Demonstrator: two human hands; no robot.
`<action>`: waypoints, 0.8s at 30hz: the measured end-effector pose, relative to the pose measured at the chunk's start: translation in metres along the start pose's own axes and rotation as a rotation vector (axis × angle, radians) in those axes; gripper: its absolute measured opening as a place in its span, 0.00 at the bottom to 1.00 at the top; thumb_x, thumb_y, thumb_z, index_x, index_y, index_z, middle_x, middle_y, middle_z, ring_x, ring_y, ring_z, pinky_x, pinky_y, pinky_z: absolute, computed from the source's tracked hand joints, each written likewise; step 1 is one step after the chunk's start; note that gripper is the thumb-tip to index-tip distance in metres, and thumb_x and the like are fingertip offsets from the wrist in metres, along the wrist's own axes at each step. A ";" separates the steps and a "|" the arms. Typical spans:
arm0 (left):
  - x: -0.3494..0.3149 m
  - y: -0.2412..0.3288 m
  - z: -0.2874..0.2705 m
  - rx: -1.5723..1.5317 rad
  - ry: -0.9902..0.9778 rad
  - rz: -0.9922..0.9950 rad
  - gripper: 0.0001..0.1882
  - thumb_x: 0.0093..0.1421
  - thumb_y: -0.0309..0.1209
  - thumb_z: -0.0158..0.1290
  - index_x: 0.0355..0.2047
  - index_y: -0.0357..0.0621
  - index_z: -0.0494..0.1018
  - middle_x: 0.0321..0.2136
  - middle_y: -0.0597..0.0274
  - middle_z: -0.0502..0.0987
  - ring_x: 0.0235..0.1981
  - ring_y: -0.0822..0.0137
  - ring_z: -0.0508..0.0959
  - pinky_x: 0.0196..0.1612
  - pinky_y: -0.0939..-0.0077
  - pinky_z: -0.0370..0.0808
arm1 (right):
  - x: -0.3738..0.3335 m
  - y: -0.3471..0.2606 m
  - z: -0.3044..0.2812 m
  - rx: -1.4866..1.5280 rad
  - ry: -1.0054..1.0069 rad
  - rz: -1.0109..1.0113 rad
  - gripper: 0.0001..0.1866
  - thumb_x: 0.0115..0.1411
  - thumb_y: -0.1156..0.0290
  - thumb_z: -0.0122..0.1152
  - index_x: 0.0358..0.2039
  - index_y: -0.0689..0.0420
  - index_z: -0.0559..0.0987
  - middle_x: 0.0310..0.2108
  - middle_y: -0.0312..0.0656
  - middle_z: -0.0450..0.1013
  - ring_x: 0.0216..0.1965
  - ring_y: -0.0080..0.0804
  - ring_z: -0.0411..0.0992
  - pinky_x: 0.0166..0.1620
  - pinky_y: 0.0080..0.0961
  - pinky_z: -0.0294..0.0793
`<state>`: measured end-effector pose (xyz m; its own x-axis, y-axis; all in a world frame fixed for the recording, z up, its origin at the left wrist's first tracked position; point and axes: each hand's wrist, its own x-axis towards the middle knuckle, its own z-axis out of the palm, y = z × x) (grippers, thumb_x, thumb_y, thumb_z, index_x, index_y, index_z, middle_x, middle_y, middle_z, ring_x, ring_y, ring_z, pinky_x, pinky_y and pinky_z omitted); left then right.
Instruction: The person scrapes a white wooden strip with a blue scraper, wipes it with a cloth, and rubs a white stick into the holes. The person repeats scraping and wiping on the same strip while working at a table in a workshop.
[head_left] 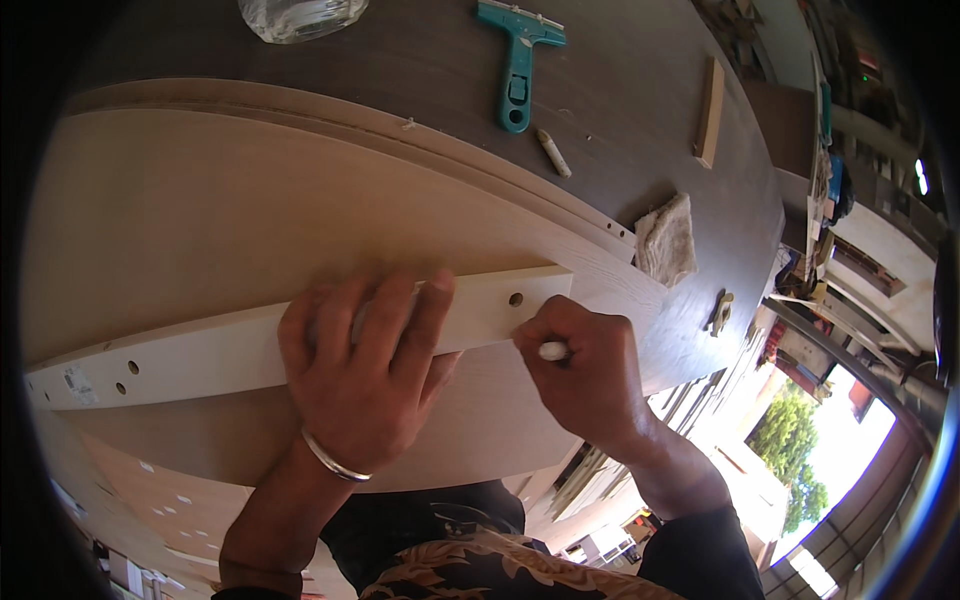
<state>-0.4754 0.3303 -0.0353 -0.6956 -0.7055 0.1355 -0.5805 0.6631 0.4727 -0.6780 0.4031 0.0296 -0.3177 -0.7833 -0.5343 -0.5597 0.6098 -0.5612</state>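
A long pale wooden strip [210, 355] with round holes lies across a large light wooden panel [230, 180]. My left hand [365, 365], with a metal bangle at the wrist, is closed over the strip's middle, fingers across its top face and thumb at the lower edge. Close to the strip's right end, beside a single hole, my right hand [590, 370] is closed in a fist. It grips a short white stick [553, 350], of which only the rounded end shows. The fingertips of this hand are at the strip's lower edge.
On the dark table beyond the panel lie a teal scraper [518, 75], a small crayon-like stub [553, 153], a wooden block [710, 112], a folded cloth [667, 240] and a small metal piece [720, 312]. A clear plastic item [300, 15] sits at the far left.
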 end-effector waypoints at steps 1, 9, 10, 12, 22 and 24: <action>0.000 0.001 0.000 0.025 0.019 0.012 0.33 0.52 0.46 0.67 0.58 0.50 0.80 0.52 0.61 0.77 0.53 0.55 0.74 0.60 0.45 0.65 | 0.000 -0.002 0.003 0.015 -0.002 0.013 0.07 0.53 0.81 0.66 0.33 0.56 0.82 0.27 0.47 0.80 0.30 0.51 0.81 0.33 0.37 0.80; 0.003 -0.001 -0.003 0.094 0.002 0.044 0.31 0.56 0.49 0.65 0.58 0.51 0.81 0.52 0.61 0.76 0.51 0.54 0.74 0.59 0.46 0.65 | -0.029 0.002 0.030 0.084 0.005 -0.238 0.08 0.55 0.86 0.70 0.34 0.59 0.85 0.27 0.42 0.80 0.27 0.25 0.79 0.31 0.25 0.78; 0.003 -0.001 -0.004 0.098 0.005 0.047 0.31 0.57 0.50 0.64 0.58 0.50 0.81 0.52 0.60 0.76 0.51 0.54 0.74 0.59 0.46 0.65 | -0.034 0.007 0.027 0.157 0.026 -0.171 0.07 0.56 0.85 0.71 0.34 0.59 0.84 0.27 0.41 0.80 0.28 0.24 0.79 0.32 0.24 0.78; 0.002 -0.001 -0.004 0.104 -0.008 0.057 0.30 0.59 0.51 0.63 0.59 0.50 0.81 0.52 0.60 0.76 0.50 0.53 0.73 0.59 0.46 0.66 | -0.041 0.020 0.017 0.265 0.058 0.057 0.04 0.62 0.81 0.73 0.34 0.61 0.84 0.27 0.37 0.81 0.30 0.18 0.79 0.35 0.20 0.79; 0.004 0.000 -0.006 0.105 -0.035 0.055 0.31 0.60 0.50 0.66 0.60 0.50 0.79 0.51 0.59 0.77 0.50 0.53 0.73 0.59 0.47 0.65 | -0.019 0.038 -0.012 0.237 0.162 0.138 0.07 0.62 0.79 0.73 0.31 0.62 0.81 0.24 0.32 0.76 0.27 0.14 0.69 0.31 0.18 0.71; 0.003 0.000 -0.005 0.100 -0.024 0.059 0.32 0.59 0.50 0.67 0.61 0.50 0.79 0.51 0.59 0.77 0.50 0.53 0.73 0.59 0.47 0.65 | -0.016 0.037 -0.009 0.189 0.161 0.104 0.07 0.62 0.79 0.73 0.31 0.63 0.81 0.23 0.34 0.77 0.26 0.14 0.69 0.30 0.18 0.71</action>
<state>-0.4756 0.3266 -0.0301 -0.7388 -0.6594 0.1394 -0.5768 0.7256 0.3752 -0.7005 0.4372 0.0234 -0.4919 -0.7149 -0.4969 -0.3695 0.6882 -0.6244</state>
